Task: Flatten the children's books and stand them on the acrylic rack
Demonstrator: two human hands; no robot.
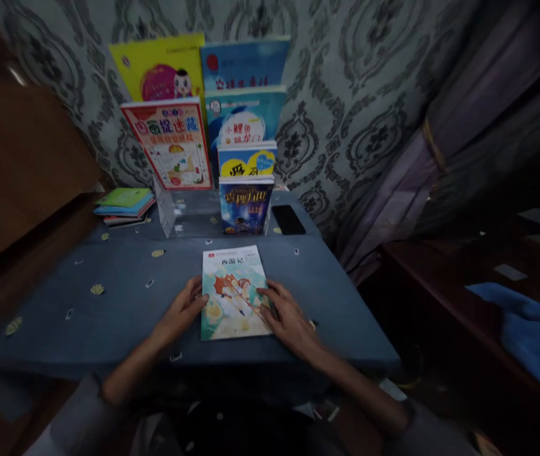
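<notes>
A picture book (235, 294) with a white and green cover lies at the near part of the table, its cover facing up. The large title and a figure in orange show on it. My left hand (187, 308) grips the book's left edge, thumb on the cover and the other fingers partly hidden beside the edge. At the right edge, my right hand (291, 316) holds the book with its thumb and forefinger over the cover. Just beyond stands a small dark blue book (245, 206) at the front of a clear display rack (194, 221).
Several books stand in tiers on the rack, among them a red-framed book (175, 145) and a yellow book (158, 66). A book stack (125, 206) lies left, a black phone (288, 220) right. The blue tablecloth (122, 316) covers the table before a patterned wall.
</notes>
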